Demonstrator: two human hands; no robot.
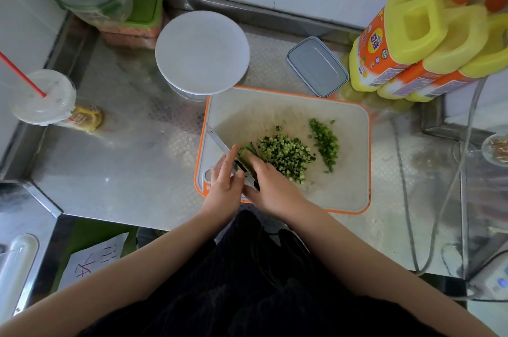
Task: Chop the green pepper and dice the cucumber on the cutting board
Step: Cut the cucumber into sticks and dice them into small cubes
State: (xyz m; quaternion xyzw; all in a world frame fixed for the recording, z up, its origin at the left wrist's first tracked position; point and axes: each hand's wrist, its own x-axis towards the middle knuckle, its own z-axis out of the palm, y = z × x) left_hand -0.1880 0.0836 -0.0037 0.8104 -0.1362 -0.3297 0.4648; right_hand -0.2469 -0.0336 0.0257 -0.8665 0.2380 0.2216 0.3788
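Fingers of the right hand (270, 185) grip one knife (220, 144); left hand (225, 178) fingers rest straight on its blade. Cucumber strips (247, 153) lie between them, beside two chopped piles on one cutting board (343, 185).

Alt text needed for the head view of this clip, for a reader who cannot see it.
Two bare hands work at a white, orange-rimmed cutting board: the right hand holds a knife over cucumber strips while the left hand touches the blade. Diced cucumber and chopped green pepper lie in separate piles.
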